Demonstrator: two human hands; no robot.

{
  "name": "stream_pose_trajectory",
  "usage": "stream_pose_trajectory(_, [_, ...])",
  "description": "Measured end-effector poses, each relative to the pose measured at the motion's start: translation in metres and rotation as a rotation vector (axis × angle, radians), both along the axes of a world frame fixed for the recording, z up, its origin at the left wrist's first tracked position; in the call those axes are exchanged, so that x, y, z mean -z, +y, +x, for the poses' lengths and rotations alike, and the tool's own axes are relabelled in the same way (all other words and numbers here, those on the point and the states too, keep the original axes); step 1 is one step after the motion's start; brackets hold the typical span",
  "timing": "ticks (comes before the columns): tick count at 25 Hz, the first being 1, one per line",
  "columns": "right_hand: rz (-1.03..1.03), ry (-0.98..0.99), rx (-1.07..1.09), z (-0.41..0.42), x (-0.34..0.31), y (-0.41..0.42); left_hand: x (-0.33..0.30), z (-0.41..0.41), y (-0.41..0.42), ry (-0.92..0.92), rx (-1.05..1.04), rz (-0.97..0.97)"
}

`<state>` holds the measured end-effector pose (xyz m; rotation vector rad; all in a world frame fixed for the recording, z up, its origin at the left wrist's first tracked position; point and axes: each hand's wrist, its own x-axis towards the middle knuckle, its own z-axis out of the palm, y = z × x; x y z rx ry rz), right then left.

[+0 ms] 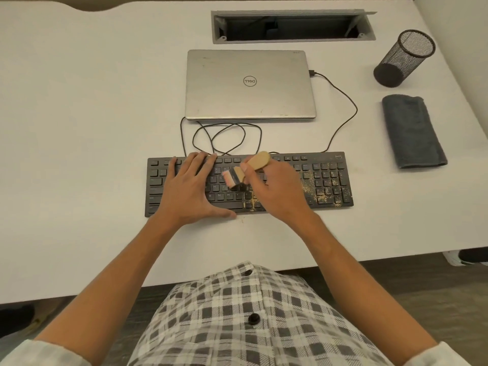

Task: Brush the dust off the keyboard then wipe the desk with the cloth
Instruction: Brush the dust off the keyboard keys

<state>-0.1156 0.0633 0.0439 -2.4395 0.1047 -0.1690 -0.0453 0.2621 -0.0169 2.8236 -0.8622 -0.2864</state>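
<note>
Desk [92, 107]: white top, bearing all items below.
Laptop [249, 84]: silver, lid closed, centre, far of the keyboard; black cable [343, 120] loops from its right side to the keyboard.
Keyboard [327, 180]: black, near centre; tan dust [310, 190] scattered over its right part.
Cloth [413, 132]: grey, folded, right side, well apart from the keyboard.
Pen cup [404, 58]: black mesh, far right, beyond the cloth.
Left hand [188, 186]: flat, fingers spread, pressing the keyboard's left half.
Right hand [274, 190]: fingers curled round the brush handle.
Brush [248, 169]: wooden handle, bristles down on the middle keys.
</note>
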Motion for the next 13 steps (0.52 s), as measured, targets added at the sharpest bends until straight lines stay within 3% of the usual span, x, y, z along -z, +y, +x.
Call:
stream_pose_trajectory(6, [-0.478,0.162,-0.065,0.004,-0.021,-0.002,0.005,0.001,0.001,-0.012,0.011,-0.038])
stream_pose_trajectory(10, [-0.355,0.128,0.019,0.013,-0.023,0.004,0.006,0.001,0.0,-0.008,0.009,-0.046])
stream_pose_trajectory(13, [-0.341,0.233,-0.047,0.015,-0.021,0.002,0.007,0.001,0.001,-0.007,0.008,-0.044])
